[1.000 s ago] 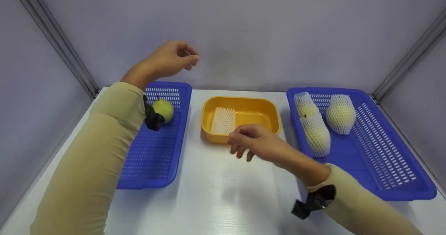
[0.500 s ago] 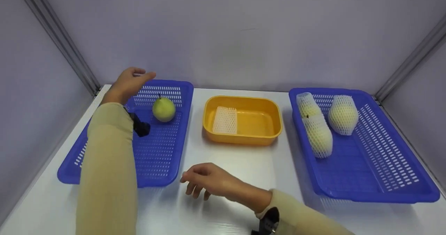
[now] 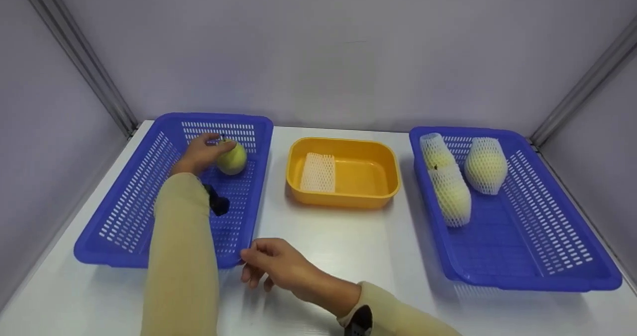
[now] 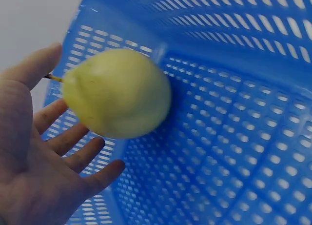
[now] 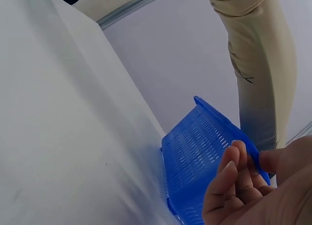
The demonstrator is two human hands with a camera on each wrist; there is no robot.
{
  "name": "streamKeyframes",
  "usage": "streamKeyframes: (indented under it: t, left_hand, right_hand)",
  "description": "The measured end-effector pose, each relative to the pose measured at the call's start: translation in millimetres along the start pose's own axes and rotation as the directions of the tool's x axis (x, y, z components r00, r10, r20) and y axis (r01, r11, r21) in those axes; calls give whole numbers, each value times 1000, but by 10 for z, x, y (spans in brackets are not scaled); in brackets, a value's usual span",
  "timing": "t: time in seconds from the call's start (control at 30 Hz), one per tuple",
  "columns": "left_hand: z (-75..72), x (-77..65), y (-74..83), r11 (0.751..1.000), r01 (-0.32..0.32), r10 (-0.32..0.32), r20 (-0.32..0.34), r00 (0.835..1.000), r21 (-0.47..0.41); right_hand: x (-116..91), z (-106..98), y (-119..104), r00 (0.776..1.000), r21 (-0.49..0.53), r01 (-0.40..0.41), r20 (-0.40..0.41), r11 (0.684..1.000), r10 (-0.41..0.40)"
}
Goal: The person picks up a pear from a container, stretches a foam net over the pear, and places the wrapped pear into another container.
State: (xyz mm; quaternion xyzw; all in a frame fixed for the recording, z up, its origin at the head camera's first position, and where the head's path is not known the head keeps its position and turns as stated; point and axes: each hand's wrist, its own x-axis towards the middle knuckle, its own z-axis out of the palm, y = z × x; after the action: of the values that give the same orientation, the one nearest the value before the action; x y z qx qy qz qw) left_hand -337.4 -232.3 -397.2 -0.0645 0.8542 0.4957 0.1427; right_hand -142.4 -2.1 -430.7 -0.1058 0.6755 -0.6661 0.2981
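A yellow-green pear (image 3: 232, 158) with a dark stem lies in the left blue basket (image 3: 89, 246), near its far right corner. My left hand (image 3: 201, 153) reaches over the pear from the left. In the left wrist view its fingers (image 4: 90, 154) are spread under and beside the pear (image 4: 119, 93), and the thumb stands near the stem, not closed round the fruit. At the basket's near right corner, my right hand (image 3: 278, 265) pinches the rim between thumb and fingers. The right wrist view shows the basket rim (image 5: 226, 122) running in between that thumb and the curled fingers (image 5: 231, 176).
A yellow tub (image 3: 368, 201) stands in the middle, holding a flat white foam net (image 3: 318, 173). To the right, another blue basket (image 3: 537, 281) holds several net-wrapped pears (image 3: 486, 166). Pale walls (image 3: 328, 52) close off the white table (image 3: 338, 241) at the back and sides.
My left hand has come down from above the left basket to the pear. My right hand has moved left, away from the yellow tub, to the basket's near corner.
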Motion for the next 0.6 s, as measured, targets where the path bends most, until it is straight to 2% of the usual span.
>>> streamKeyframes:
  t: [0.2, 0.37, 0.6]
  left_hand:
    - [77, 68, -128, 999, -21, 21, -3, 1000, -50]
    - [176, 129, -237, 998, -21, 19, -30, 999, -54]
    - [290, 185, -256, 998, -48, 44, -88, 995, -41]
  right_hand:
    - [25, 29, -21, 1000, -10, 4, -14, 1000, -4]
    - [40, 37, -18, 1000, -25, -6, -20, 1000, 5]
    - [57, 63, 21, 999, -13, 1, -34, 1000, -2]
